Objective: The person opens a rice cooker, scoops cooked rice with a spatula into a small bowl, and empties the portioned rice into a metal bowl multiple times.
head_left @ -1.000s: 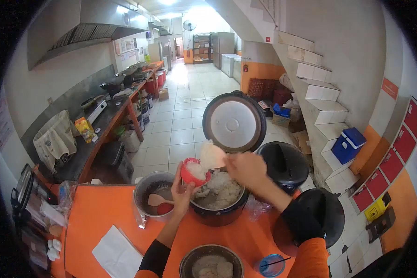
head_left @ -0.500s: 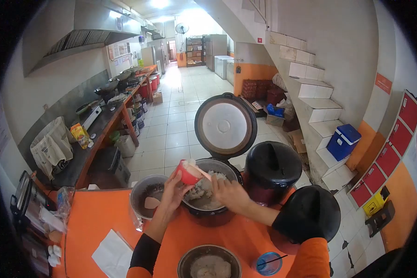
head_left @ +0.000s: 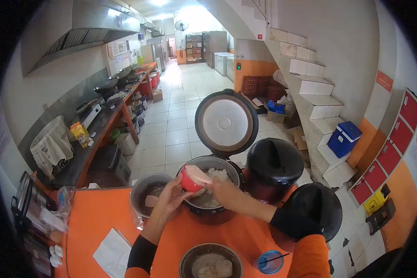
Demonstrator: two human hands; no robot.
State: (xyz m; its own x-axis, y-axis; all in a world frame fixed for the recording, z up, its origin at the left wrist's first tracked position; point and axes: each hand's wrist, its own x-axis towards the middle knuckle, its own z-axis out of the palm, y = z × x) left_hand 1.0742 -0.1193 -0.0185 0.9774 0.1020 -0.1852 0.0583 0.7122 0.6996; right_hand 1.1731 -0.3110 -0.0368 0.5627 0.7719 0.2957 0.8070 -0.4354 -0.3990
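Note:
My left hand (head_left: 171, 196) is wrapped round a small red bowl (head_left: 188, 183), tilted above the open rice cooker (head_left: 213, 216). In my right hand (head_left: 228, 193) is a pale pink rice paddle (head_left: 199, 174), its blade lying over the bowl's mouth. White rice (head_left: 219, 174) shows inside the cooker, partly hidden by my hands. The cooker's lid (head_left: 224, 122) stands raised behind it. Left of the cooker is a metal pot (head_left: 137, 204) with another pink paddle (head_left: 151, 200) in it.
A metal bowl (head_left: 184, 264) with pale contents and a blue cup (head_left: 269, 263) with a dark stick stand at the front of the orange table (head_left: 90, 213). White paper (head_left: 112, 255) lies at left. Two closed black-lidded cookers (head_left: 274, 160) stand at right, close to my right arm.
The paddle's blade has come down flatter across the red bowl's mouth, and the white rice heaped there no longer shows. My right hand has shifted slightly, staying near the bowl.

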